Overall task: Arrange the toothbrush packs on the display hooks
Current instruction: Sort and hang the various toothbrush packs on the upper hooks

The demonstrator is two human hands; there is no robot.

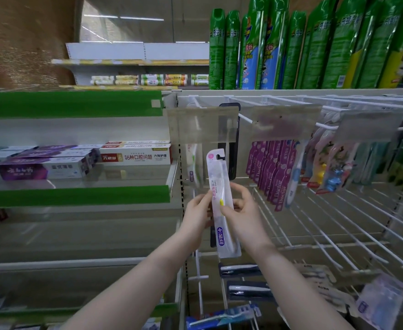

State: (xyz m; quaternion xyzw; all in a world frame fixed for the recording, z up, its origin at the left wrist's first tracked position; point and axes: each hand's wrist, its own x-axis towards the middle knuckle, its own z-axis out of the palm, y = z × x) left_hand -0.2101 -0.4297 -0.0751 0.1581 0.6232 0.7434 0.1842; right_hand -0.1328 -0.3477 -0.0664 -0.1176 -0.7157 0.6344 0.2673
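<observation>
Head view: a white wire rack of display hooks (338, 210) fills the right half, its long prongs reaching out toward the camera. On the shelf above it stands a row of tall green spray cans (314, 48). To the left, green-edged shelves carry toothpaste boxes (136, 157) lying flat in stacks. A bunch of purple packs (271, 170) hangs from the upper hooks, with children's brush packs just beside it on the right.

In front of the rack's left end, below the clear label plates, the toothbrush pack (221, 177) is held up in the air, on no hook. It stands nearly upright, its top leaning slightly left. It is a long, narrow clear blister on a white card, with a pale brush inside.

The left hand (196, 210) grips the pack's left edge at about mid-height, and the right hand (243, 210) pinches it from the right, thumb on the front and fingers curled behind.

The pack has a hook-shaped cut-out at its top beside a pink dot. Pink print runs down the middle, the handle has a small yellow accent, and a purple label sits near the bottom.
</observation>
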